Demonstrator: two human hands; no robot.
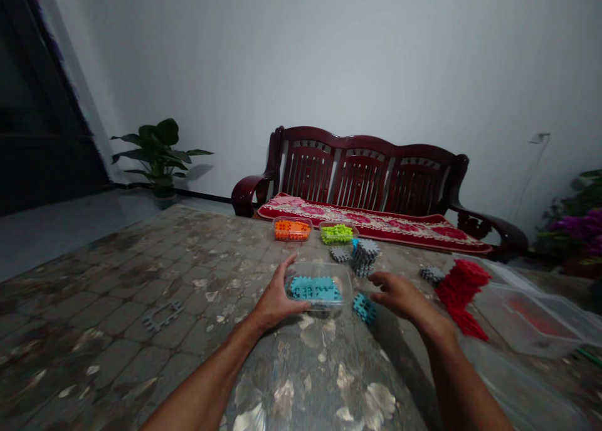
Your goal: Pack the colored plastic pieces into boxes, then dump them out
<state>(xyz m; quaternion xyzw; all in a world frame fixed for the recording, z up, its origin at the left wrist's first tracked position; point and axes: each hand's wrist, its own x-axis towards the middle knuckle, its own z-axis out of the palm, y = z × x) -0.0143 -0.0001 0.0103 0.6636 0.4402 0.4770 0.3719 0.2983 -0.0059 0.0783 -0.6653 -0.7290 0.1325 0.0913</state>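
Left hand (pixel 276 298) clamped on a clear tub (pixel 347 287) of blue tiles (pixel 316 288), on or just above the table (pixel 226 255), hard to tell; right hand (pixel 397 296), fingers parted, near a loose blue tile (pixel 364 308): likely a reaching step, calling for a fingertip pinch.

Riding on the wearer's head here, a single camera looks forward and down along the worktop (pixel 286 374), which runs right out of the bottom edge. Forearms (pixel 207 371) reach in from below, with the left hand (pixel 276 299) and right hand (pixel 397 295) close up, beneath mid-frame. Ahead, farther off, right of centre, stands the carved wooden settee (pixel 364 174), a pale wall (pixel 329 54) filling the top (wide view, this: leafy potted plant (pixel 162 152) to the left, purple flowers (pixel 583 227) at the right edge).
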